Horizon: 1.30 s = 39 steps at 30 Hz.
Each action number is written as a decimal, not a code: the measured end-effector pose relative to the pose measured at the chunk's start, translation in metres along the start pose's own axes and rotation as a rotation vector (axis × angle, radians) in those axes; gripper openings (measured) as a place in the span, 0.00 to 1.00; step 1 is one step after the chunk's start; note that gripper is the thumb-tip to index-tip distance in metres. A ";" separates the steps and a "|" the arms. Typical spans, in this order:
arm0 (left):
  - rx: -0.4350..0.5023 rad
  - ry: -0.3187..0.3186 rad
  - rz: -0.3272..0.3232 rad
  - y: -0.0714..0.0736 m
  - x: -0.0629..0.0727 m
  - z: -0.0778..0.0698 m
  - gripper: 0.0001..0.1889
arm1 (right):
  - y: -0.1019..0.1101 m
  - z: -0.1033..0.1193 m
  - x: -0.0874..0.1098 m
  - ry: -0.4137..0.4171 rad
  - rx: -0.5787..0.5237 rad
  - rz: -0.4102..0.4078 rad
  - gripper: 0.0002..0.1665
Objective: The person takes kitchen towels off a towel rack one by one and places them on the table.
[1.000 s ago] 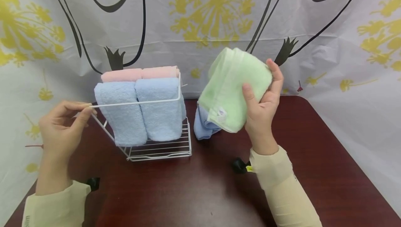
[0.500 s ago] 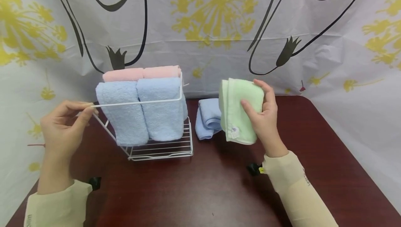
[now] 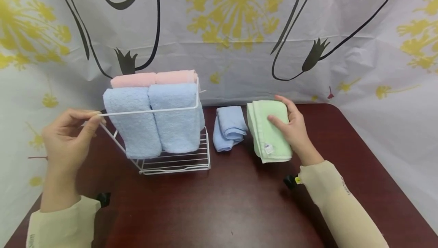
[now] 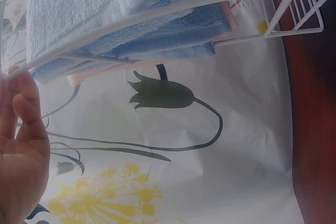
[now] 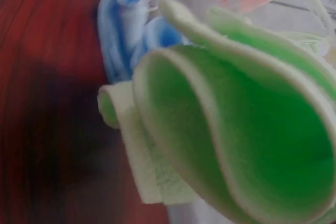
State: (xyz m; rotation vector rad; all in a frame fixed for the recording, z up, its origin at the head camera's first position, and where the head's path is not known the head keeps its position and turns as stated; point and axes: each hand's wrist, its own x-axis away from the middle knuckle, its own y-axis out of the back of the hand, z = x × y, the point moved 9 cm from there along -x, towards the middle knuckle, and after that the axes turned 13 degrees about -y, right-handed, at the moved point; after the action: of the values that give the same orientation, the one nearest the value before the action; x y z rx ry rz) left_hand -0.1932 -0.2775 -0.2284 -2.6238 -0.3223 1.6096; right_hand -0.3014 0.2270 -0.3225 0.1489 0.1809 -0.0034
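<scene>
In the head view, my left hand (image 3: 66, 137) pinches the top front corner of a white wire basket (image 3: 176, 108) between thumb and fingers. Two folded light blue towels (image 3: 135, 130) stand side by side in it, with pink towels (image 3: 133, 80) behind them. My right hand (image 3: 297, 134) grips a folded light green towel (image 3: 261, 130), thumb on its front face and the other fingers mostly hidden behind. Whether this towel touches the table cannot be told. Its looped folds fill much of the right wrist view, where the hand is hidden.
Between the basket and the green towel, a smaller folded blue cloth (image 3: 232, 120) lies on the dark red wooden table (image 3: 212, 210). A white curtain (image 3: 239, 73) with yellow flowers hangs behind the table's back edge.
My right hand has lowered the green towel and moved it rightward, so the blue cloth behind it is now uncovered. The left hand keeps its pinch on the basket corner.
</scene>
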 end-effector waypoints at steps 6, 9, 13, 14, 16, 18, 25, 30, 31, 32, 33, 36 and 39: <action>-0.026 0.006 0.016 0.000 0.000 0.001 0.04 | -0.005 -0.023 -0.022 -0.061 0.079 0.022 0.37; -0.040 0.004 0.025 0.001 0.000 0.000 0.03 | -0.007 -0.033 -0.034 -0.078 0.103 0.029 0.38; -0.046 0.010 0.023 0.003 0.001 -0.001 0.03 | -0.011 -0.046 -0.046 -0.099 0.191 0.044 0.37; -0.047 0.011 0.021 0.003 0.001 -0.001 0.03 | -0.012 -0.049 -0.049 -0.102 0.221 0.048 0.37; -0.054 0.009 0.020 0.004 0.001 -0.002 0.04 | -0.014 -0.054 -0.054 -0.103 0.279 0.050 0.37; -0.055 0.005 0.019 0.004 0.001 -0.002 0.04 | -0.014 -0.061 -0.059 -0.110 0.341 0.049 0.37; -0.056 -0.001 0.033 0.001 0.000 0.000 0.04 | -0.005 -0.089 -0.073 -0.170 0.438 0.044 0.37; -0.077 0.005 0.035 0.001 0.002 0.000 0.03 | -0.009 -0.101 -0.074 -0.196 0.467 0.095 0.37; -0.080 0.005 0.034 0.001 0.002 0.000 0.03 | -0.010 -0.102 -0.074 -0.197 0.465 0.104 0.38; -0.082 0.005 0.033 0.001 0.002 -0.001 0.03 | -0.011 -0.102 -0.074 -0.196 0.469 0.108 0.37; -0.082 0.005 0.031 0.001 0.002 -0.001 0.03 | -0.012 -0.103 -0.075 -0.194 0.472 0.111 0.38; -0.082 0.005 0.027 0.000 0.001 -0.001 0.03 | -0.015 -0.104 -0.076 -0.190 0.477 0.110 0.38; -0.084 0.008 0.026 0.000 0.001 0.000 0.03 | -0.017 -0.107 -0.077 -0.195 0.495 0.118 0.38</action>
State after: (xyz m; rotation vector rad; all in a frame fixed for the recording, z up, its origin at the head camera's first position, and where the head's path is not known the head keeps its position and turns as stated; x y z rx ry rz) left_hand -0.1931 -0.2776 -0.2290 -2.7058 -0.3641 1.6279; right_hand -0.3964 0.2251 -0.4152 0.6506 -0.0273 0.0554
